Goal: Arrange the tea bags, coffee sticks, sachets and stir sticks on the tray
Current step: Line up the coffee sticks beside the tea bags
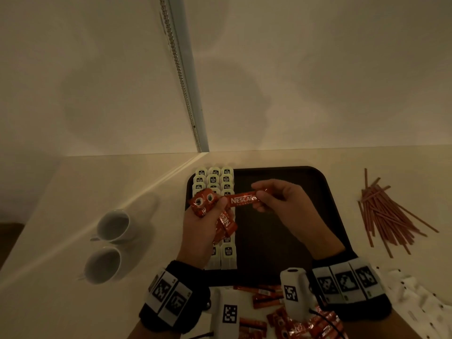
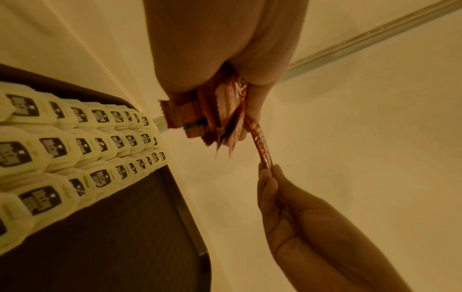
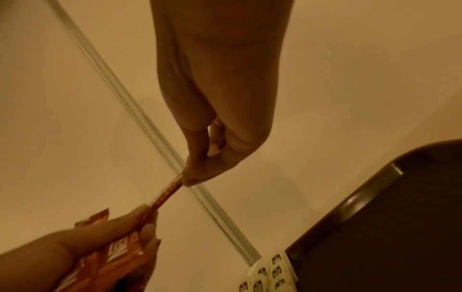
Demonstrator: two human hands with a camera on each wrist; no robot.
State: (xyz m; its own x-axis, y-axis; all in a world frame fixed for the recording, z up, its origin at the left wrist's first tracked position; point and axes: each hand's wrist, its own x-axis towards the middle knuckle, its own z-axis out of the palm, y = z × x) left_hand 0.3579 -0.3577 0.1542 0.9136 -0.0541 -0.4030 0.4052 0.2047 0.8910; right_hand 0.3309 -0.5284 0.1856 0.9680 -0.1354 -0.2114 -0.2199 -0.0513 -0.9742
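While one coffee stick (image 1: 242, 200) is pinched at its end by the right hand (image 1: 286, 200), a bunch of coffee sticks (image 1: 215, 216) is gripped in the left hand (image 1: 203, 231), above the tea bags (image 1: 215, 178) laid in rows along the left side of the tray (image 1: 293, 241). Stir sticks (image 1: 389, 216) are piled on the counter (image 1: 73, 302) to the right.

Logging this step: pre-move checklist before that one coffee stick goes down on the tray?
1. Right hand pinches the single coffee stick at its end: ok.
2. Stick free of the bundle in the left hand: not ok, the left thumb is on its other end.
3. Bare floor on the tray beside the tea bags: ok.
4. Tea bag rows neat, none knocked over: ok where visible; the hands hide the middle.
5. Stick's printed side up: ok, lettering faces the head camera.
6. Stir sticks on the tray: not ok, piled on the table to its right.
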